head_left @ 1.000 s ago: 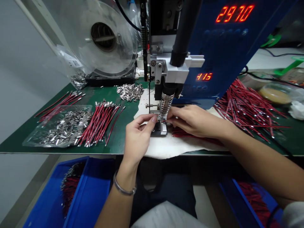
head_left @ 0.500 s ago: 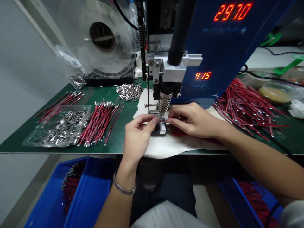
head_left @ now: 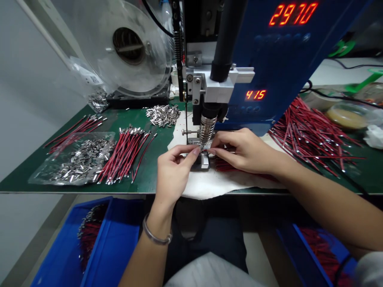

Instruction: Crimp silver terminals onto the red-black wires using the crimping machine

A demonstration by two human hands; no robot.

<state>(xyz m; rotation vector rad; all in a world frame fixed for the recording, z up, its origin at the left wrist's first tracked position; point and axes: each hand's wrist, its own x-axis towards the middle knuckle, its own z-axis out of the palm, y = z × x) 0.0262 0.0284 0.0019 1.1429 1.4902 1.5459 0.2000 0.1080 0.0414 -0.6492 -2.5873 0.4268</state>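
Note:
My left hand (head_left: pixel 175 167) pinches thumb and forefinger together at the left of the soldering machine's tip. Whatever lies in that pinch is too small to make out. From the right, my right hand (head_left: pixel 239 151) pinches a thin red wire (head_left: pixel 207 150), whose end lies right under the tip. Above the fingertips stands the iron's metal spring (head_left: pixel 207 128), fixed in a silver clamp block (head_left: pixel 220 89). Below them is a small metal fixture (head_left: pixel 204 160). More red and black wires (head_left: pixel 227 165) lie beneath my right hand, partly hidden by it.
A blue machine body (head_left: pixel 257 63) with red digits rises behind. Left on the green table lie a bundle of red-black wires (head_left: pixel 124 155), a bag of metal connectors (head_left: pixel 80 159) and a connector pile (head_left: pixel 163 115). A wire heap (head_left: pixel 308 135) lies right; a blue bin (head_left: pixel 119 239) stands below.
Almost nothing differs. Both hands stay at the tip in the same pinches, with only tiny shifts of the fingers.

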